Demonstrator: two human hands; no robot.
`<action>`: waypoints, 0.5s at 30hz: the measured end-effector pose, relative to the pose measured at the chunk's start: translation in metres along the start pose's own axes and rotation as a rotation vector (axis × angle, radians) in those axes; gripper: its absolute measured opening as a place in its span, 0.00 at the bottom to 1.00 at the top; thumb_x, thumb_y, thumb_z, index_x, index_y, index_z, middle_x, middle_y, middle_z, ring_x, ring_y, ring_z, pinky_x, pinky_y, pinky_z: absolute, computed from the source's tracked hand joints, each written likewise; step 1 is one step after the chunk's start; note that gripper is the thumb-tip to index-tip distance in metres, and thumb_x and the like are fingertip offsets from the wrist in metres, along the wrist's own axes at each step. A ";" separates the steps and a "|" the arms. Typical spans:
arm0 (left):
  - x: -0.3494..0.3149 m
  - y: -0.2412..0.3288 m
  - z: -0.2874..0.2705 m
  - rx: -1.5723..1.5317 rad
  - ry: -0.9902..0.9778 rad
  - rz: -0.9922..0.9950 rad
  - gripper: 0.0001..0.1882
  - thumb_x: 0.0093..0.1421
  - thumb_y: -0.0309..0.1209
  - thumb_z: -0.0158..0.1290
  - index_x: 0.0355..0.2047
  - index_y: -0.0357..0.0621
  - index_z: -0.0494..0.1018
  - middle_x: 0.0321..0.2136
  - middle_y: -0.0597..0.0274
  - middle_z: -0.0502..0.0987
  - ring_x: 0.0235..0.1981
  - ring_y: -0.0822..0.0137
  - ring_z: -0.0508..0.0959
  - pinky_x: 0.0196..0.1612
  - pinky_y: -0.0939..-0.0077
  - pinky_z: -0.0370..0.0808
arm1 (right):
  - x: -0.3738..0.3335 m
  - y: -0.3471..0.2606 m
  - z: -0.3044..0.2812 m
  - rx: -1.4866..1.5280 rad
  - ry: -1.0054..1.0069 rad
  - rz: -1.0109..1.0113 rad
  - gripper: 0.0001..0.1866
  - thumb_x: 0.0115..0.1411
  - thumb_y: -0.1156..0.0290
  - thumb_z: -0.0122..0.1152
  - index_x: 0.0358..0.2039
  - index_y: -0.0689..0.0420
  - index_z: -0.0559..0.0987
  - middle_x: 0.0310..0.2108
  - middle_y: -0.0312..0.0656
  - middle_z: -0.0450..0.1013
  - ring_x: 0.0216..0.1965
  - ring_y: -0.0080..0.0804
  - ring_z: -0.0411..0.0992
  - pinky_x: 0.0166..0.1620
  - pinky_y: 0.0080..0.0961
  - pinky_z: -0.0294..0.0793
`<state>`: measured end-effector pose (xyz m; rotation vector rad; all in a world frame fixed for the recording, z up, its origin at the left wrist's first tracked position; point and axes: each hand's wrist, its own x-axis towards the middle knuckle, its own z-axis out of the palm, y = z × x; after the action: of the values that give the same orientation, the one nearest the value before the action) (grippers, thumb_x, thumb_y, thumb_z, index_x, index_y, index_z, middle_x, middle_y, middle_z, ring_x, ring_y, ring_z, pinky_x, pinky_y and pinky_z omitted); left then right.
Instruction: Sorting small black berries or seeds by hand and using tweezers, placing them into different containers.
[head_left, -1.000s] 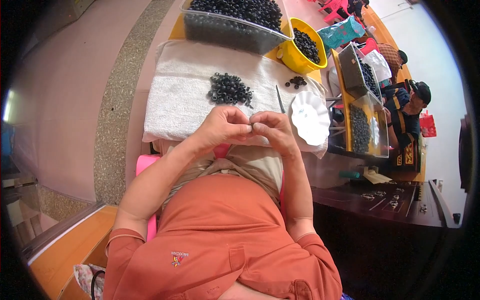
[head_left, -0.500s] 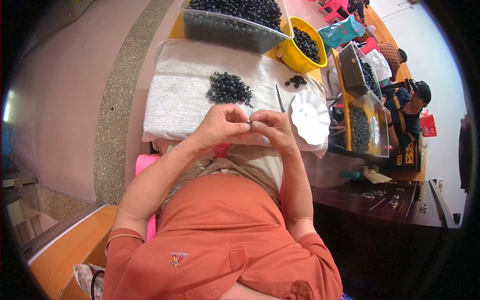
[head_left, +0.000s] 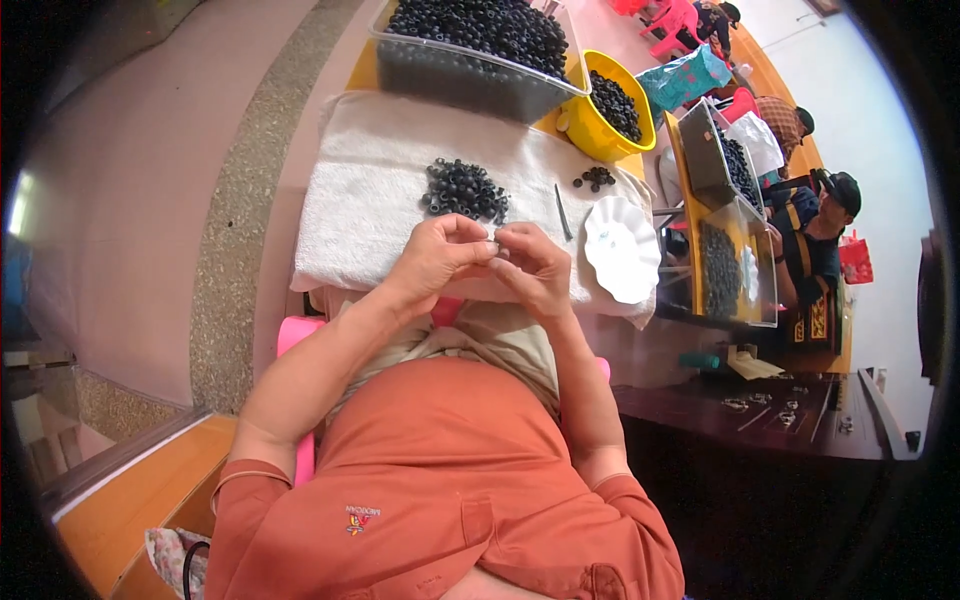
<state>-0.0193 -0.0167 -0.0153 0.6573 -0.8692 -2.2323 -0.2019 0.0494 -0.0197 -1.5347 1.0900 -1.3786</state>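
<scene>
Fingertips of my left hand (head_left: 440, 258) and my right hand (head_left: 535, 268) meet in a pinch over the near edge of a white towel (head_left: 355, 150). Whatever they pinch between them is tiny and mostly hidden. Just beyond the fingers lies a loose pile of small black ring-like parts (head_left: 465, 188). To the right of the pile is a slim dark pointed tool (head_left: 563, 212). A smaller cluster of black parts (head_left: 595, 178) sits farther back. Beside my right hand stands a white scalloped dish (head_left: 622, 250) with a little something pale blue in it.
At the back are a clear plastic bin (head_left: 480, 80) full of black parts and a yellow bowl (head_left: 600, 125) of the same. Farther right, a co-worker (head_left: 815, 225) sits by another table with clear bins (head_left: 725, 265). A dark cabinet top (head_left: 740, 400) lies at right.
The view has shifted slightly, so the table things appear a little lower. My hands stay pinched together, with the right hand's fingers slightly re-angled.
</scene>
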 end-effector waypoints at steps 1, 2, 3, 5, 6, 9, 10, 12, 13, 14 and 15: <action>0.000 -0.001 0.001 0.000 0.000 0.001 0.09 0.58 0.24 0.61 0.38 0.40 0.72 0.35 0.62 0.77 0.35 0.72 0.79 0.41 0.76 0.80 | 0.000 0.000 0.005 -0.017 0.048 -0.040 0.20 0.54 0.85 0.66 0.48 0.63 0.78 0.46 0.44 0.71 0.42 0.26 0.73 0.43 0.20 0.76; 0.000 -0.002 0.001 -0.008 0.009 0.006 0.09 0.58 0.24 0.60 0.38 0.41 0.72 0.35 0.63 0.77 0.36 0.72 0.79 0.42 0.76 0.80 | 0.001 0.000 0.007 -0.017 0.047 -0.041 0.20 0.54 0.85 0.66 0.48 0.63 0.78 0.46 0.44 0.71 0.42 0.26 0.73 0.43 0.20 0.76; 0.000 -0.003 0.001 -0.015 0.020 0.010 0.10 0.58 0.24 0.60 0.38 0.41 0.72 0.36 0.63 0.77 0.37 0.72 0.79 0.42 0.76 0.80 | 0.002 -0.002 0.010 -0.135 0.070 -0.075 0.20 0.53 0.85 0.67 0.47 0.62 0.78 0.45 0.44 0.72 0.41 0.26 0.74 0.43 0.20 0.76; 0.000 -0.005 0.000 -0.023 0.034 0.021 0.10 0.59 0.24 0.60 0.39 0.42 0.72 0.36 0.63 0.77 0.37 0.73 0.79 0.42 0.76 0.80 | 0.003 -0.004 0.015 -0.252 0.093 -0.109 0.20 0.52 0.85 0.68 0.46 0.62 0.78 0.43 0.45 0.72 0.40 0.26 0.74 0.42 0.20 0.77; 0.000 -0.006 0.000 -0.030 0.047 0.032 0.10 0.59 0.23 0.59 0.39 0.42 0.71 0.36 0.63 0.77 0.38 0.73 0.78 0.43 0.76 0.80 | 0.003 -0.004 0.017 -0.300 0.110 -0.132 0.21 0.51 0.87 0.66 0.46 0.62 0.78 0.43 0.45 0.72 0.41 0.28 0.74 0.42 0.20 0.75; -0.001 -0.008 0.003 -0.008 0.091 0.068 0.10 0.59 0.22 0.59 0.39 0.41 0.71 0.36 0.63 0.77 0.38 0.73 0.78 0.44 0.75 0.80 | 0.007 -0.009 0.019 -0.424 0.143 -0.225 0.21 0.48 0.88 0.66 0.44 0.61 0.78 0.41 0.46 0.74 0.40 0.32 0.75 0.42 0.23 0.75; -0.001 -0.010 0.003 -0.007 0.093 0.068 0.10 0.59 0.22 0.59 0.39 0.41 0.71 0.36 0.63 0.77 0.38 0.73 0.78 0.44 0.75 0.80 | 0.009 -0.010 0.019 -0.501 0.158 -0.295 0.20 0.47 0.87 0.68 0.42 0.61 0.79 0.39 0.47 0.74 0.38 0.36 0.77 0.42 0.25 0.76; 0.000 -0.016 0.003 -0.050 0.089 0.120 0.09 0.59 0.20 0.58 0.38 0.41 0.71 0.36 0.63 0.77 0.38 0.73 0.79 0.44 0.75 0.80 | 0.007 -0.010 0.021 -0.501 0.169 -0.263 0.21 0.46 0.87 0.67 0.43 0.61 0.79 0.39 0.47 0.75 0.39 0.36 0.76 0.43 0.26 0.75; 0.000 -0.017 0.003 -0.049 0.088 0.120 0.09 0.59 0.20 0.58 0.38 0.41 0.71 0.36 0.63 0.77 0.38 0.73 0.79 0.44 0.75 0.80 | 0.006 -0.010 0.022 -0.503 0.180 -0.231 0.21 0.45 0.88 0.66 0.43 0.61 0.79 0.39 0.46 0.76 0.40 0.37 0.75 0.45 0.26 0.74; 0.000 -0.018 0.002 -0.051 0.087 0.127 0.09 0.59 0.20 0.58 0.38 0.41 0.71 0.36 0.63 0.77 0.37 0.73 0.79 0.44 0.75 0.80 | 0.006 -0.008 0.022 -0.503 0.182 -0.232 0.21 0.45 0.88 0.66 0.43 0.61 0.79 0.39 0.46 0.76 0.40 0.37 0.75 0.45 0.26 0.74; 0.000 -0.019 0.002 -0.052 0.086 0.133 0.09 0.59 0.20 0.58 0.38 0.41 0.71 0.36 0.62 0.77 0.37 0.73 0.79 0.44 0.76 0.80 | 0.005 -0.006 0.022 -0.471 0.181 -0.226 0.21 0.46 0.88 0.66 0.42 0.61 0.79 0.39 0.46 0.76 0.40 0.36 0.75 0.45 0.26 0.74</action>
<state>-0.0279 -0.0052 -0.0274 0.6470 -0.7867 -2.0851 -0.1791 0.0463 -0.0148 -1.9446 1.4663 -1.5047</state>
